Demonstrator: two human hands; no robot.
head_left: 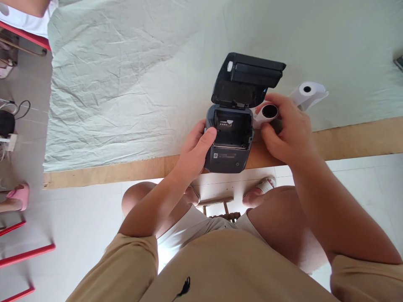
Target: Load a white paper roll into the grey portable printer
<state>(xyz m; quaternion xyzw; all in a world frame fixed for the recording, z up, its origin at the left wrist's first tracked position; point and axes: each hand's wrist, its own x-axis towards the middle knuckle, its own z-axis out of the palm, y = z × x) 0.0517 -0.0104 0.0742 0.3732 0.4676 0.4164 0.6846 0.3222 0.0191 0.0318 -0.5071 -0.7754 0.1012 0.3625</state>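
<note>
A dark portable printer (229, 161) is at the table's near edge, its lid (242, 79) swung up and its paper bay showing no roll. My left hand (197, 147) grips the printer's left side, thumb on the rim of the bay. Just right of the printer, my right hand (288, 128) holds a white paper roll (262, 116) between thumb and fingers, the dark hollow core facing up. Behind that hand, a second white roll (307, 94) with a small black core rests on the cloth, some paper loose at its right.
A pale green cloth (126, 84) covers the table, with a bare wooden edge (110, 174) along the near side. A dark object (399, 62) lies at the far right. Another person's arm (30, 5) shows top left, and a pink shoe (21, 196) below it.
</note>
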